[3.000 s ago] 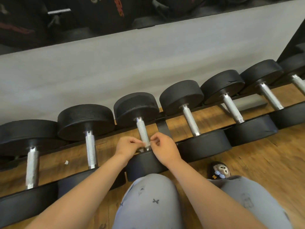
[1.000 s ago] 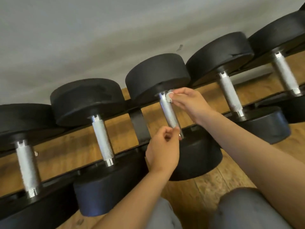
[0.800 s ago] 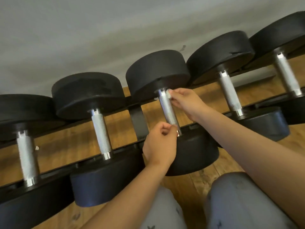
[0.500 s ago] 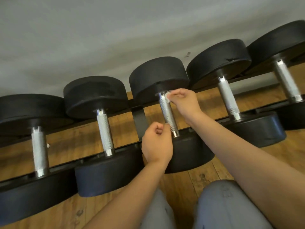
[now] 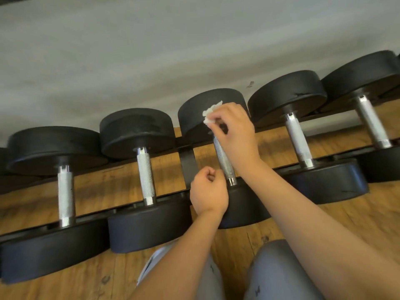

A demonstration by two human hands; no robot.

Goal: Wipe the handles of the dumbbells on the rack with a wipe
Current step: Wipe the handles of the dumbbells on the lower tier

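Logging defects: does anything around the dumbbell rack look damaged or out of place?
Only minor: the far rubber head of the dumbbell right of the right hand has a small torn nick, and a dark scuff marks the grey wall just above.

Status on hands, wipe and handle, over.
Right hand pinches wipe at far end of middle handle. Left hand curled beside its near end, nothing visibly held. Nothing blocking the handle.

low blk rack [image 5: 188, 167] w/ row of dumbbells [image 5: 138, 131], on wood floor [image 5: 357, 213]
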